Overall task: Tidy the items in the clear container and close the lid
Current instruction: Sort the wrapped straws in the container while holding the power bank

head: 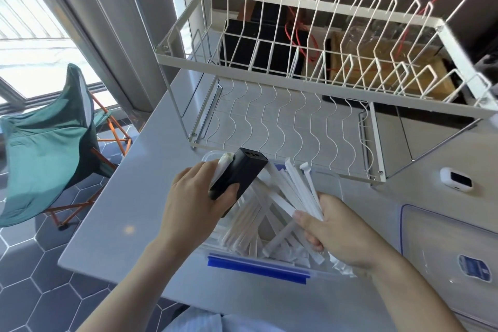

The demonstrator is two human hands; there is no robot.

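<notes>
Tidying is midway: left hand (pixel 194 197) clamps a black power bank (pixel 237 176), right hand (pixel 331 229) grips wrapped straws (pixel 291 191) over the clear container (pixel 328 178); lid (pixel 444 245), probably, lies off at the worktop's right edge.

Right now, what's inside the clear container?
The container holds a loose pile of white paper-wrapped sticks. The right hand grips a fanned bunch; the left hand holds a black box over the rim. The container's floor is covered.
</notes>
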